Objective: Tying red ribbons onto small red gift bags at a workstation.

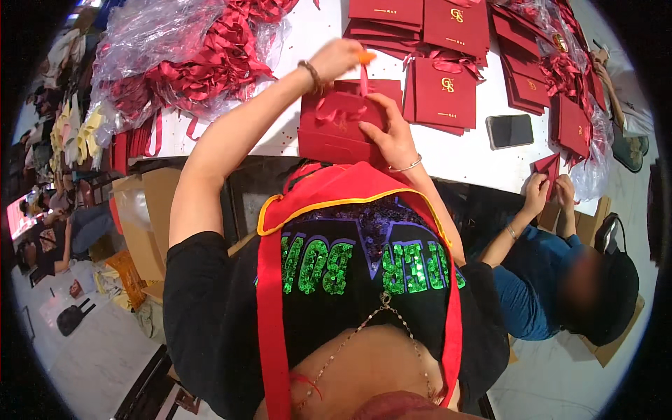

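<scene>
A dark red paper bag [336, 147] lies at the table's near edge in front of me. My left hand [337, 59] is closed above it, pinching a red ribbon [364, 80] that runs up from the bag. A small orange piece [366, 57] shows at those fingertips; its exact kind is unclear. My right hand [395, 136] grips the bag's right side, thumb and fingers bent around it. A loop of the ribbon lies across the bag's front.
Plastic-wrapped red ribbons [210, 63] heap up at the left. Stacked red bags [444, 91] stand at the back and right, near a phone [509, 131]. To my right, a co-worker's hands [539, 192] hold a red piece. Cardboard [161, 203] is below the table edge.
</scene>
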Action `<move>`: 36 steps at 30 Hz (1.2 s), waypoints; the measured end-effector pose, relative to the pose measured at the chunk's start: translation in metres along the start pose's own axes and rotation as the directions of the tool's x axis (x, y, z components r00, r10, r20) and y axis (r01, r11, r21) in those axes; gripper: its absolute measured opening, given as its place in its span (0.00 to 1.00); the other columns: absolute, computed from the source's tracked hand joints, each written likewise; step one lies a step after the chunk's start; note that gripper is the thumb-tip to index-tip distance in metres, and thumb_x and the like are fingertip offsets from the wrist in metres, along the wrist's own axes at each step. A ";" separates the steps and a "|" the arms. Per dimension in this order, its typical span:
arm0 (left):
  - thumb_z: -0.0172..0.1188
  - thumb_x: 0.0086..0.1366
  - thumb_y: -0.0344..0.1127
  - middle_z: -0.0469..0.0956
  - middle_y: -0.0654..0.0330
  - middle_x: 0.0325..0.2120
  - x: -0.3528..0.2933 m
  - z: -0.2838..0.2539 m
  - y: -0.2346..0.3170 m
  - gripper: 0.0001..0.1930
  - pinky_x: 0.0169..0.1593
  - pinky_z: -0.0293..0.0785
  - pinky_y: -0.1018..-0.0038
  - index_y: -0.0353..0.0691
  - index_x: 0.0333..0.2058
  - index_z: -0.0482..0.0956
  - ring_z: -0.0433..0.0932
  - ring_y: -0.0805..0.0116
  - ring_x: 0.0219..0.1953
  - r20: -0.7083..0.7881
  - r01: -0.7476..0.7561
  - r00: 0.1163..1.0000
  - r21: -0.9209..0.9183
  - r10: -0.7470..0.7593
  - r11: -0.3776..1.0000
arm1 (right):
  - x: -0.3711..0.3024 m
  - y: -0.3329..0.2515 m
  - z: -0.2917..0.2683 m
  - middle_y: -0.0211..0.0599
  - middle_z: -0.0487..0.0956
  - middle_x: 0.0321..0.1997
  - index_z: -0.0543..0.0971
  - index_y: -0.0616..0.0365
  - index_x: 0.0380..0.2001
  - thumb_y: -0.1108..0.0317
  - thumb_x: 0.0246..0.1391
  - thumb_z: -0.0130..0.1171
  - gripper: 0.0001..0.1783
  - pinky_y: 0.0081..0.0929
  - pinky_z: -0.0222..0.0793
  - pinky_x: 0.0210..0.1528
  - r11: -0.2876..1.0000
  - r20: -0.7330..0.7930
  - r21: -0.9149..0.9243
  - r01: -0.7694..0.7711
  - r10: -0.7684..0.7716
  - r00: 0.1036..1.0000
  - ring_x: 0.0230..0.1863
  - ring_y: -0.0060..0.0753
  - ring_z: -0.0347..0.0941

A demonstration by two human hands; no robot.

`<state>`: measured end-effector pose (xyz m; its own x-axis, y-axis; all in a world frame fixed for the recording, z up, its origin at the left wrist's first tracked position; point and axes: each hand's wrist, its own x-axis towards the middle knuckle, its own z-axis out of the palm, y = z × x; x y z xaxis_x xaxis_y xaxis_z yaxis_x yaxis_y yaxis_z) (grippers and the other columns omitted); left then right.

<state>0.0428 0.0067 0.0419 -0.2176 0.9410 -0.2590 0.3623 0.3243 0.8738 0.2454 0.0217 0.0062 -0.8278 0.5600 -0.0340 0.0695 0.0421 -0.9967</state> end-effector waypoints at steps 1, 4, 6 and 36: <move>0.58 0.57 0.47 0.60 0.74 0.10 0.013 -0.003 -0.019 0.17 0.16 0.48 0.84 0.41 0.19 0.72 0.54 0.85 0.11 -0.233 0.022 0.972 -0.103 -0.045 0.994 | 0.000 -0.003 0.001 0.35 0.68 0.48 0.65 0.60 0.50 0.78 0.44 0.58 0.27 0.20 0.59 0.52 1.000 0.040 0.010 -0.012 0.011 0.999 0.51 0.24 0.63; 0.58 0.57 0.46 0.58 0.75 0.09 0.017 -0.020 -0.019 0.16 0.14 0.46 0.82 0.42 0.18 0.70 0.52 0.84 0.10 -0.239 0.109 0.957 -0.231 -0.165 0.967 | 0.001 -0.001 -0.001 0.34 0.68 0.48 0.65 0.60 0.50 0.79 0.45 0.58 0.27 0.19 0.60 0.51 0.999 0.075 0.029 -0.018 0.016 0.997 0.50 0.24 0.64; 0.57 0.58 0.47 0.59 0.74 0.10 0.017 -0.020 -0.022 0.16 0.16 0.48 0.83 0.41 0.22 0.73 0.52 0.83 0.11 -0.220 0.126 0.958 -0.255 -0.184 0.959 | 0.004 0.007 -0.001 0.34 0.67 0.49 0.65 0.59 0.51 0.79 0.45 0.58 0.27 0.18 0.61 0.50 0.999 0.070 0.042 -0.012 0.009 0.997 0.49 0.24 0.64; 0.53 0.60 0.32 0.73 0.67 0.24 -0.056 0.005 -0.049 0.10 0.23 0.60 0.87 0.38 0.41 0.73 0.67 0.83 0.21 -0.164 0.100 0.961 -0.550 -0.224 0.829 | 0.063 -0.058 -0.115 0.36 0.69 0.44 0.73 0.44 0.36 0.75 0.39 0.53 0.17 0.41 0.70 0.31 0.270 -0.303 -0.942 -0.197 -0.440 0.845 0.37 0.43 0.71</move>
<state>0.0418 -0.0613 0.0118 -0.4386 0.8155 -0.3776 -0.2202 0.3098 0.9249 0.2534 0.1492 0.0703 -0.5615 0.7054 0.4326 0.7065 0.6808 -0.1931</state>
